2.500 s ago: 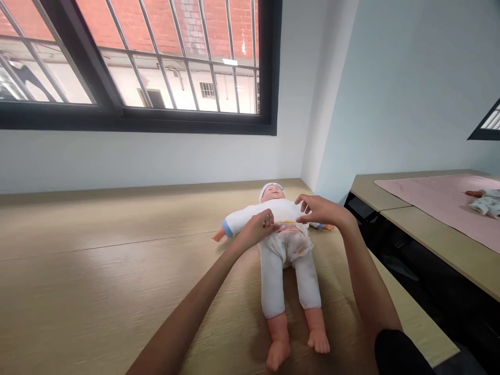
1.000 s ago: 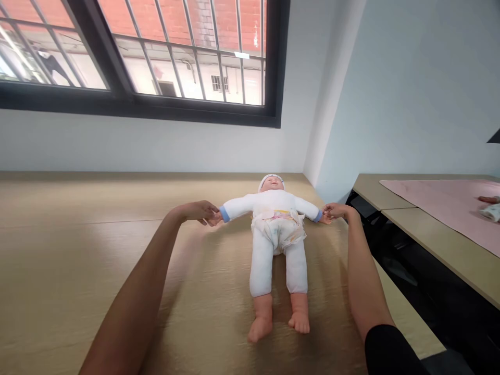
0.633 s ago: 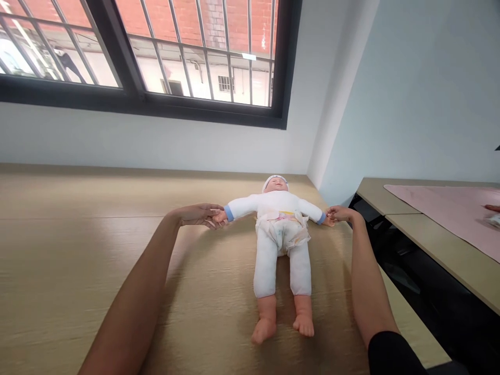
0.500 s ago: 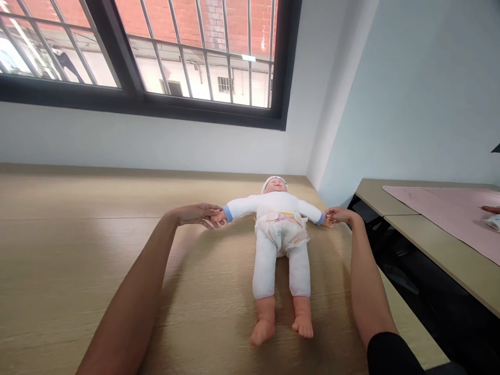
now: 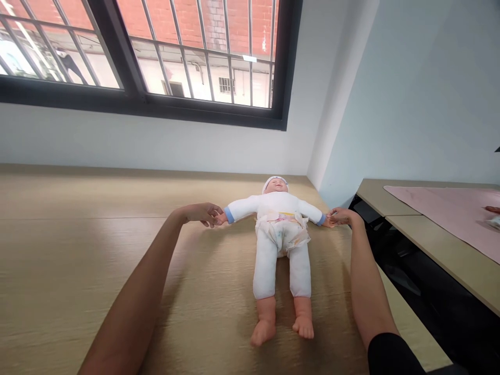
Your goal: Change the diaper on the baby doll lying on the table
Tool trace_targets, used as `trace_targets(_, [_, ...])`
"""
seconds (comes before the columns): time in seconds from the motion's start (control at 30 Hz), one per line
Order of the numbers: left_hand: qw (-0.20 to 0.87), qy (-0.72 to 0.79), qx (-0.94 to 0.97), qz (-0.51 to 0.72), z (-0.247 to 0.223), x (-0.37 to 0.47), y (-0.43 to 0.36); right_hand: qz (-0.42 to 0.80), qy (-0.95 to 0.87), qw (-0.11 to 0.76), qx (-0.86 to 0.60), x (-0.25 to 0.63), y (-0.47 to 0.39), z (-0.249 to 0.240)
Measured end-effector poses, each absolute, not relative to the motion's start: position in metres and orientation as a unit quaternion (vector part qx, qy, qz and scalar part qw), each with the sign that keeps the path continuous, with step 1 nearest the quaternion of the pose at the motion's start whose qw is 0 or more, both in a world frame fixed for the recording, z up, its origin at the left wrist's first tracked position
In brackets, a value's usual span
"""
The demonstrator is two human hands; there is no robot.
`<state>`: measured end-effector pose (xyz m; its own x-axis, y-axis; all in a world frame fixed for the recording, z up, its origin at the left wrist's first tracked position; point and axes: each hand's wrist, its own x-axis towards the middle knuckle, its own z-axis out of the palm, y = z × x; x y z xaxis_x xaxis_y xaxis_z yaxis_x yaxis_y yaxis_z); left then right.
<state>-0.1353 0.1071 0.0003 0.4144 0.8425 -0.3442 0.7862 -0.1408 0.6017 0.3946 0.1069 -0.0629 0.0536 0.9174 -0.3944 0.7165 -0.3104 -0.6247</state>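
A baby doll (image 5: 279,205) lies on its back on the wooden table (image 5: 97,260), its head toward the wall and its bare feet toward me. It wears a white cap and has a white cloth body with blue cuffs. Around its hips is a diaper (image 5: 287,229) with loose, ruffled edges. The doll's arms are spread wide to both sides. My left hand (image 5: 202,213) is closed on the doll's hand at the left. At the other side, my right hand (image 5: 340,215) pinches the doll's other hand, near the table's right edge.
A barred window (image 5: 203,57) with a dark frame is in the wall behind the table. To the right, across a dark gap, stands a second table (image 5: 441,255) with a pink mat (image 5: 437,205). Part of another person's hand (image 5: 491,209) shows at the far right edge.
The fingers of my left hand have curled in more around the doll's hand. My right hand and the doll stay almost where they were.
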Motion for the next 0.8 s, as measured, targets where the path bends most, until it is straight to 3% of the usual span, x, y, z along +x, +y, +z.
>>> trace_targets(0.17, [0.424,0.54,0.726,0.034,0.0,-0.141,0.11,0.354,-0.575,0.123,-0.727,0.398,0.111,-0.06])
trace_targets(0.5, [0.345,0.583,0.726,0.121,-0.001,-0.113,0.11,0.31,-0.652,0.135,-0.679,0.381,0.112,-0.029])
trace_targets(0.8, [0.302,0.572,0.747,0.156,-0.013,-0.106,0.118,0.283,-0.694,0.163,-0.642,0.359,0.117,-0.03])
